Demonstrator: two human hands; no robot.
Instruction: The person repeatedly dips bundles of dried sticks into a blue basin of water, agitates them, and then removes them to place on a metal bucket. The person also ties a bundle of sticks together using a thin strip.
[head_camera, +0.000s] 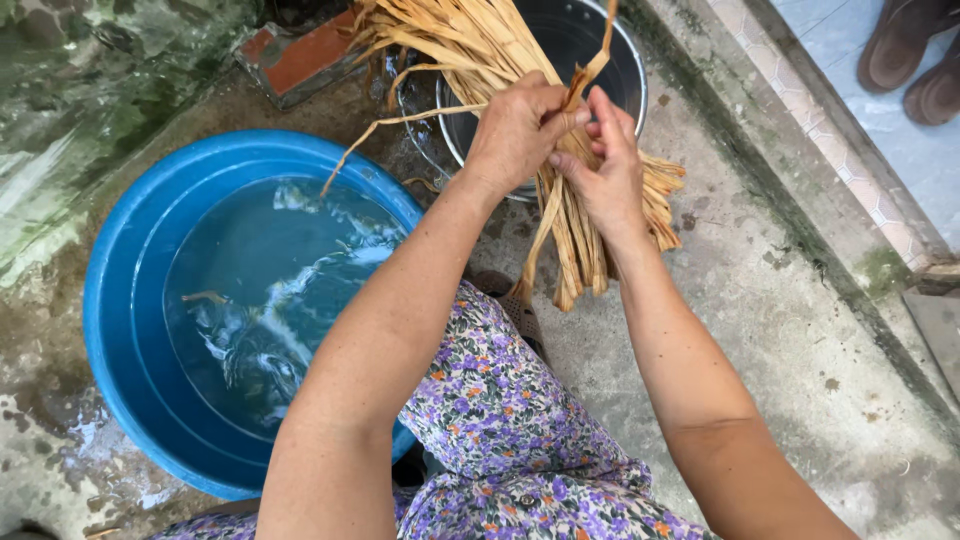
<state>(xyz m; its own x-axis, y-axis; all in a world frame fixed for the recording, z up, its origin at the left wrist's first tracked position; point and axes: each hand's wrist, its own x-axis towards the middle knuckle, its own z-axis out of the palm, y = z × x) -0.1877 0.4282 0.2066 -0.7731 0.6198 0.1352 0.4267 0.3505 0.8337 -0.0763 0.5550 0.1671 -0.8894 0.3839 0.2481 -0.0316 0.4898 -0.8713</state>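
Both hands grip the strips (590, 235) at twelve o'clock over the pot (585, 40), left hand (520, 130) closed round the bundle, right hand (605, 165) pinching one strip: light, limp, likely wet-slick, best held mid-bundle.

Both forearms are bare from above the elbow down to the hands, with no sleeve, watch or bracelet on either. The left hand (518, 128) and the right hand (610, 172) carry no gloves, and no rings show on the visible fingers. The lap is covered by a thin floral garment (500, 420): a pale lilac ground printed densely with small purple and violet blossoms, orange flowers, and dark green leaves. The cloth lies in soft folds.
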